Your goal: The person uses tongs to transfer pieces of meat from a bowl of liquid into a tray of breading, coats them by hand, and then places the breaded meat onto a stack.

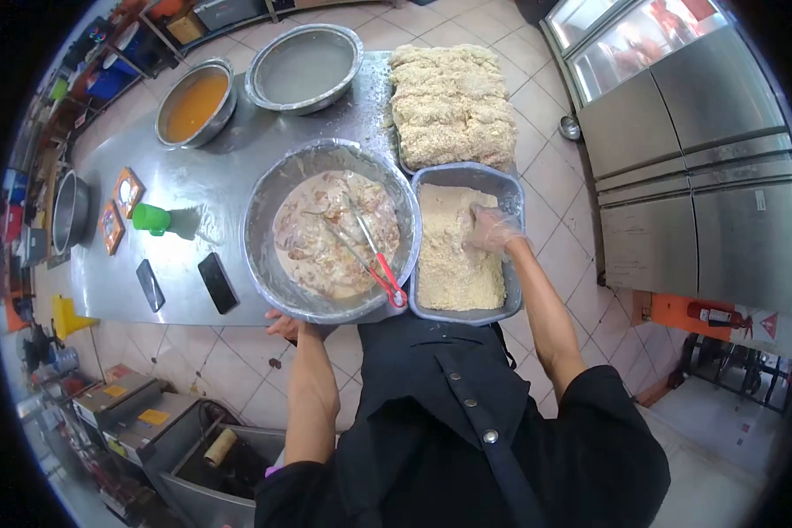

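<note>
My right hand, in a clear plastic glove, reaches into a grey tub of pale breadcrumbs. Its fingers are stretched out over the crumbs, the tips partly hidden in them. Left of the tub stands a large metal bowl of raw meat pieces in a creamy batter. Red-handled tongs lie in this bowl, their tips in the mix and the handles towards me. My left hand is at the bowl's near edge, below the rim, with fingers apart and part of the hand hidden.
Crumb-coated pieces are piled behind the tub. Further back are a bowl of orange liquid and a bowl of greyish contents. Two phones and a green cup lie left on the steel table. Steel refrigerators stand right.
</note>
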{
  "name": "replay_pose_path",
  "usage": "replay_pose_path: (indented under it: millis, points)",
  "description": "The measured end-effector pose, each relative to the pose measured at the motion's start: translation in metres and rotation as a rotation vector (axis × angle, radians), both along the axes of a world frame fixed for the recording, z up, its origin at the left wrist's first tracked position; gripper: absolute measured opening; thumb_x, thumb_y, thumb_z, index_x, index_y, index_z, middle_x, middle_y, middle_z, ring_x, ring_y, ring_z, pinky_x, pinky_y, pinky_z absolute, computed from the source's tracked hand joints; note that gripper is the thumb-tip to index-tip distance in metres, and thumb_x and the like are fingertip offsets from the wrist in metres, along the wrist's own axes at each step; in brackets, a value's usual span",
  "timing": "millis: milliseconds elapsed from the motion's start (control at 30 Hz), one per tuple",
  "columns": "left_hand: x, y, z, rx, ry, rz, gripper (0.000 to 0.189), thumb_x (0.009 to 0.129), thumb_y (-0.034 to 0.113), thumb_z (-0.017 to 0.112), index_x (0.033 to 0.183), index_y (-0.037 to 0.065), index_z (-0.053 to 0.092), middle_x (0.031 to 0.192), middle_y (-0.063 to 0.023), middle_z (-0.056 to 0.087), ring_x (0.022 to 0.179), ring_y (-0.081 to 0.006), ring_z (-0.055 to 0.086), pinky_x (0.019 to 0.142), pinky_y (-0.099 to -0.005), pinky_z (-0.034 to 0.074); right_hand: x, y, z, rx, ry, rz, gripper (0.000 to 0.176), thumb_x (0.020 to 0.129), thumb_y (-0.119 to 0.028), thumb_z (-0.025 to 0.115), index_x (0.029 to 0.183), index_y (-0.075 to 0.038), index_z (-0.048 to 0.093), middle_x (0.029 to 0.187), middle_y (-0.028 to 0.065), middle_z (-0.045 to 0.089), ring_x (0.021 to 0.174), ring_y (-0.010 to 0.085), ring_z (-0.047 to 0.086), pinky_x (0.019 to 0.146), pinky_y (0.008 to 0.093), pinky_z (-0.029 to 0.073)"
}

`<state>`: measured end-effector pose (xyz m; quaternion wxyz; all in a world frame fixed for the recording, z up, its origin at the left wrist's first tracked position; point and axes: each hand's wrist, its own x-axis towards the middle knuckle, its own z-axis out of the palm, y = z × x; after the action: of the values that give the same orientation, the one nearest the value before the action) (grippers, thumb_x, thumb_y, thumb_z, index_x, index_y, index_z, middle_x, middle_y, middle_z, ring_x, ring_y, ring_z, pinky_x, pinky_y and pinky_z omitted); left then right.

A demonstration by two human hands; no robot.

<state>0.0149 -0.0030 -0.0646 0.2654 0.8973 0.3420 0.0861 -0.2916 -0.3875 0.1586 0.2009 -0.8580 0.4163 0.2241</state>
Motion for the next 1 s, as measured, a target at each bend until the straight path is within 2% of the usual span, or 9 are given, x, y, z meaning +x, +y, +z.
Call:
replay_pose_path:
  millis: [167,233,467,533,667,767,833,933,1000]
  points:
    - [0.015,0.015,-0.049,0.075,-0.018,-0.002,0.062,0.104,0.058,0.041,0.122,-0.001,0.049,0.077,-0.0213,0.067,0.072,-0.0377,0.069,0.06,-0.0507,0.055,-0.019,-0.022,-0.03,0.241,-0.175,0.112,0.081,0.075,-0.043,0.084,0.141,-0.008,0.054,0.125,0.0235,0.069,0.114,0.039,0.067,0.099,0.0452,0.053]
    - [0.011,0.009,-0.032,0.052,0.0,0.014,0.062,0.104,0.058,0.041,0.121,-0.001,0.049,0.077,-0.0212,0.067,0.072,-0.0377,0.069,0.06,-0.0507,0.055,-0.01,-0.013,0.013,0.348,-0.195,0.08,0.076,0.076,-0.042,0.083,0.142,-0.018,0.056,0.126,0.0218,0.069,0.116,0.0366,0.066,0.102,0.0426,0.051]
    - [0.001,0.0,0.005,0.022,0.021,0.038,0.061,0.104,0.058,0.041,0.12,-0.001,0.049,0.077,-0.021,0.067,0.072,-0.0376,0.069,0.06,-0.0507,0.055,-0.018,-0.009,0.009,0.375,-0.256,0.013,0.074,0.077,-0.03,0.083,0.143,-0.013,0.055,0.126,0.0214,0.069,0.115,0.035,0.066,0.104,0.0427,0.05]
    - [-0.001,0.0,0.012,0.024,0.019,0.034,0.061,0.104,0.058,0.041,0.12,0.0,0.049,0.077,-0.021,0.067,0.072,-0.0376,0.069,0.06,-0.0507,0.055,-0.018,0.005,0.025,0.436,-0.511,-0.255,0.073,0.072,-0.016,0.085,0.139,-0.004,0.058,0.124,0.0208,0.07,0.112,0.0328,0.068,0.1,0.0405,0.053]
    - [-0.003,0.002,0.021,0.029,0.021,0.027,0.061,0.104,0.058,0.041,0.12,0.0,0.049,0.077,-0.0208,0.067,0.072,-0.0376,0.069,0.06,-0.0507,0.055,-0.027,0.015,0.009,0.225,-0.441,-0.225,0.063,0.072,-0.012,0.085,0.13,0.002,0.062,0.113,0.0155,0.074,0.107,0.0273,0.069,0.099,0.0369,0.053]
    - [-0.005,0.003,0.023,0.031,0.022,0.03,0.061,0.104,0.058,0.041,0.119,0.0,0.049,0.077,-0.0207,0.067,0.072,-0.0375,0.069,0.06,-0.0506,0.055,-0.024,0.028,0.021,0.341,-0.623,-0.628,0.057,0.078,-0.015,0.083,0.127,0.005,0.063,0.113,0.0151,0.073,0.104,0.0249,0.07,0.095,0.0353,0.054]
    - [-0.005,0.002,0.023,0.03,0.026,0.028,0.06,0.105,0.058,0.041,0.119,0.0,0.049,0.077,-0.0207,0.067,0.072,-0.0375,0.069,0.059,-0.0506,0.055,-0.027,0.032,0.007,0.635,-0.975,-1.108,0.046,0.084,-0.017,0.079,0.121,0.007,0.066,0.109,0.0145,0.073,0.096,0.0214,0.07,0.086,0.0327,0.055]
    - [-0.004,-0.001,0.025,0.022,0.026,0.035,0.06,0.105,0.058,0.04,0.118,0.0,0.049,0.077,-0.0206,0.067,0.072,-0.0375,0.069,0.059,-0.0506,0.054,-0.037,0.032,-0.038,0.346,-0.711,-0.931,0.039,0.088,-0.02,0.076,0.116,0.007,0.068,0.105,0.0135,0.073,0.088,0.0202,0.069,0.08,0.0325,0.055]
    - [-0.004,-0.001,0.027,0.02,0.023,0.045,0.06,0.105,0.058,0.04,0.118,0.0,0.049,0.077,-0.0205,0.067,0.072,-0.0375,0.069,0.059,-0.0506,0.054,-0.036,0.029,-0.044,0.366,-0.819,-0.898,0.04,0.089,-0.024,0.076,0.115,0.006,0.069,0.103,0.0123,0.073,0.088,0.0195,0.068,0.08,0.0343,0.054]
